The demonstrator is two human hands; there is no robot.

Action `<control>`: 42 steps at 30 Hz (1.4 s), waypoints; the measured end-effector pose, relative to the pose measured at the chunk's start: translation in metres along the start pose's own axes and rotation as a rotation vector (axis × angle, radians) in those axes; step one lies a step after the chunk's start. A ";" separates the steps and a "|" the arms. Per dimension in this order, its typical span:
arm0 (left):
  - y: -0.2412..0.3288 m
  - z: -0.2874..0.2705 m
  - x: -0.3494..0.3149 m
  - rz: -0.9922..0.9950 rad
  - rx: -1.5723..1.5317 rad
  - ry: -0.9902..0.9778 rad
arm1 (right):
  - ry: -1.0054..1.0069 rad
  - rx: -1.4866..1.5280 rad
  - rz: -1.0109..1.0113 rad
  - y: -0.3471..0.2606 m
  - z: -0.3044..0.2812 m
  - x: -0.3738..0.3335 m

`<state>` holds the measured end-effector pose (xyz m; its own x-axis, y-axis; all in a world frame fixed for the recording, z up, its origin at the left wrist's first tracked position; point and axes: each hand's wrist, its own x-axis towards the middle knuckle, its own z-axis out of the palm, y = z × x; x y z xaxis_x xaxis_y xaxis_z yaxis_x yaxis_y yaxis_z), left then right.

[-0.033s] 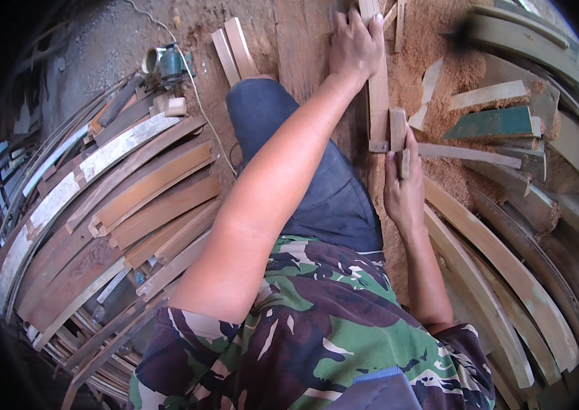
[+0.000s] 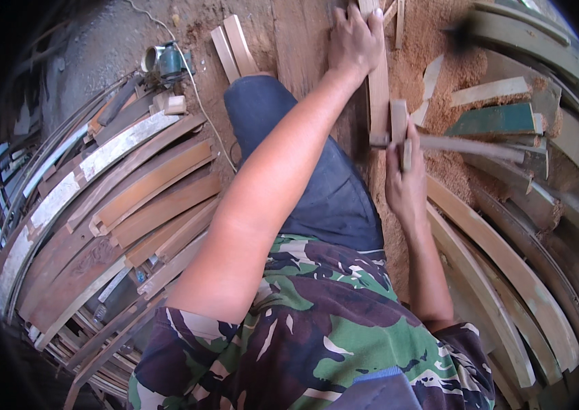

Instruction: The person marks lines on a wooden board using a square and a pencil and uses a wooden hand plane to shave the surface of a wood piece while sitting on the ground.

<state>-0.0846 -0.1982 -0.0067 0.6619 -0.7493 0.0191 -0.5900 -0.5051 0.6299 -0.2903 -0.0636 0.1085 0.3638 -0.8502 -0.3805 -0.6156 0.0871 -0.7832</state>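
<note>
My left hand (image 2: pixel 356 42) grips the upper part of a straight wooden strip (image 2: pixel 378 99) with curled fingers. That strip lies lengthwise along a dark plank (image 2: pixel 296 44), pointing away from me. My right hand (image 2: pixel 405 195) is closed round what looks like a wooden marking gauge (image 2: pixel 399 121), a small block with a long thin beam crossing it. The short end of the beam lies at the near end of the strip; its long end sticks out to the right, smeared by motion. Part of the block is hidden by my fingers.
Curved wooden pieces (image 2: pixel 146 188) are stacked at left, with more curved lengths (image 2: pixel 508 273) at right. Sawdust (image 2: pixel 457 65) and offcuts, including a green-faced board (image 2: pixel 491 121), lie at upper right. A green power tool (image 2: pixel 170 61) and a cable (image 2: pixel 197 96) lie at upper left.
My right hand has shifted slightly away from me with the marking gauge, whose beam now looks blurred. My left hand stays on the strip, almost unmoved.
</note>
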 end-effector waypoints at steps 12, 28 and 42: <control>-0.026 0.041 0.017 0.073 -0.218 0.006 | 0.133 -0.042 -0.231 0.021 0.012 0.032; -0.067 0.046 0.016 0.137 -0.059 0.133 | -0.004 0.019 -0.266 0.008 0.016 0.030; -0.043 0.035 0.053 0.226 -0.178 0.064 | 0.107 -0.085 -0.181 0.018 0.013 0.008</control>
<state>-0.0407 -0.2312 -0.0600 0.5545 -0.8027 0.2197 -0.6390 -0.2416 0.7303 -0.2895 -0.0619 0.0854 0.4004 -0.8986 -0.1796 -0.6054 -0.1123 -0.7880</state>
